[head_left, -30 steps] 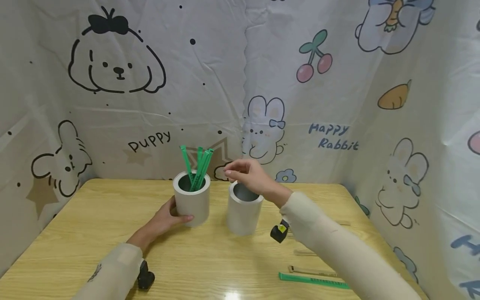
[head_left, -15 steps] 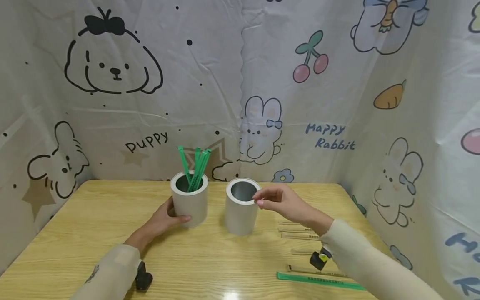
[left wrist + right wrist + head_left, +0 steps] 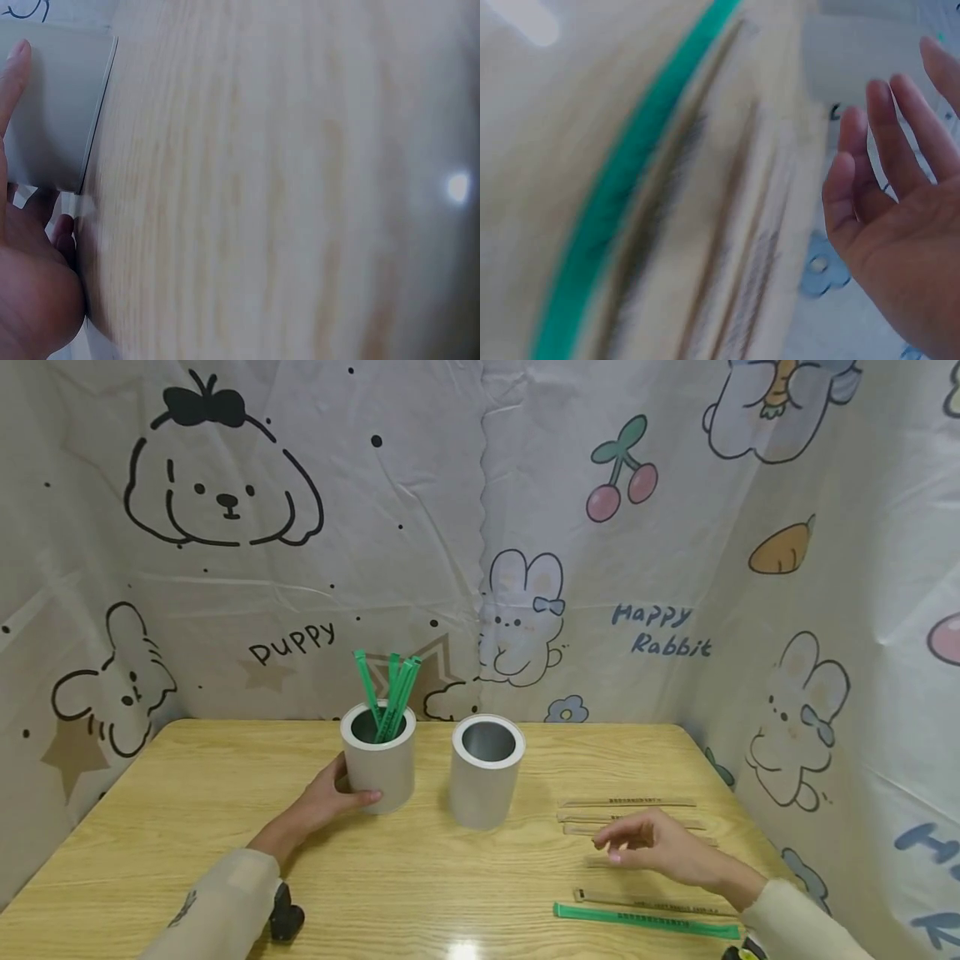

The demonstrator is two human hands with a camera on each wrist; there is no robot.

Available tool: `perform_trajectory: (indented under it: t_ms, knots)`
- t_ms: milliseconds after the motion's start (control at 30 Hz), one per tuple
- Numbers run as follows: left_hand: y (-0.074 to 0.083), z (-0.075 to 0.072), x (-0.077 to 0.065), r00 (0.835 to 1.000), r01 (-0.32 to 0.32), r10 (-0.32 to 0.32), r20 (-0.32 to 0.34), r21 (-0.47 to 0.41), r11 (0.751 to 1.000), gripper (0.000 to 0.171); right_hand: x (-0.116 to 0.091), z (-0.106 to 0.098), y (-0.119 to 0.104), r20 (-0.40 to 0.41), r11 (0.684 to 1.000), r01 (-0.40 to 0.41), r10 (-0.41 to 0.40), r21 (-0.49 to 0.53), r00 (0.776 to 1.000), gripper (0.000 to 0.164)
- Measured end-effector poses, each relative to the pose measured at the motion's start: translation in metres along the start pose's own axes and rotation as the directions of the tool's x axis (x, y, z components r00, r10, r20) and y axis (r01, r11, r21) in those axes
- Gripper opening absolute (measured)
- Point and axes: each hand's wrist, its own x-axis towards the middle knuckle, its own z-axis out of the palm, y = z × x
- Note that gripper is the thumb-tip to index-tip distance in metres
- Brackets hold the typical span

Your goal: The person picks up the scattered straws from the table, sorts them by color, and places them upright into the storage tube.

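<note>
My left hand grips a white cylindrical cup low on its side, the thumb across its front. Several slim green paper-wrapped sticks stand in that cup, leaning apart at the top. Just to its right is a second white cup, with a bare dark inside. My right hand hovers over the right part of the table with nothing in it, fingers loosely bent and parted. Beneath and around it lie several beige wrapped sticks, roughly parallel, some partly hidden by the hand. One green wrapped stick lies nearest the front.
Everything stands on a light wood-grain table. A white printed cloth hangs behind it and along both sides. Dark wrist cameras sit at both cuffs.
My right hand has moved from above the second cup down and right, over the beige sticks. My left hand stays on its cup. The view has shifted slightly.
</note>
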Motion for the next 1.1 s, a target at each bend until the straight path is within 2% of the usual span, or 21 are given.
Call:
perform_trajectory:
  t_ms: [200, 300, 433, 633, 800, 1000, 1100]
  knots:
    - [0.001, -0.001, 0.001, 1.0, 0.013, -0.013, 0.001, 0.015, 1.0, 0.106, -0.042, -0.003, 0.029, 0.135, 0.992, -0.018, 0.001, 0.127, 0.991, 0.032]
    - [0.001, -0.002, 0.001, 1.0, 0.021, -0.021, 0.001, 0.01, 1.0, 0.107, -0.056, -0.003, 0.039, 0.162, 0.988, -0.032, 0.007, 0.15, 0.987, 0.031]
    - [-0.001, -0.002, 0.001, 1.0, 0.024, -0.024, 0.006, 0.005, 1.0, 0.107, -0.066, -0.004, 0.05, 0.146, 0.994, -0.021, 0.004, 0.111, 0.989, 0.034]
    - [-0.002, 0.0, 0.001, 1.0, 0.02, -0.02, 0.018, -0.004, 1.0, 0.106, -0.07, -0.008, 0.057, 0.088, 0.998, -0.048, 0.045, 0.036, 0.995, 0.034]
    - [-0.002, -0.001, 0.002, 1.0, 0.011, -0.01, 0.014, -0.015, 1.0, 0.105, -0.065, -0.008, 0.058, 0.058, 0.998, -0.034, 0.037, -0.056, 0.998, 0.033]
    - [-0.001, -0.001, 0.002, 1.0, 0.008, -0.008, 0.009, -0.008, 1.0, 0.105, -0.063, -0.005, 0.062, 0.007, 0.987, 0.0, 0.001, -0.162, 1.0, 0.016]
    - [-0.001, 0.0, 0.002, 1.0, 0.009, -0.009, 0.01, -0.003, 1.0, 0.105, -0.062, -0.005, 0.063, 0.007, 0.989, 0.004, -0.003, -0.149, 1.0, 0.011]
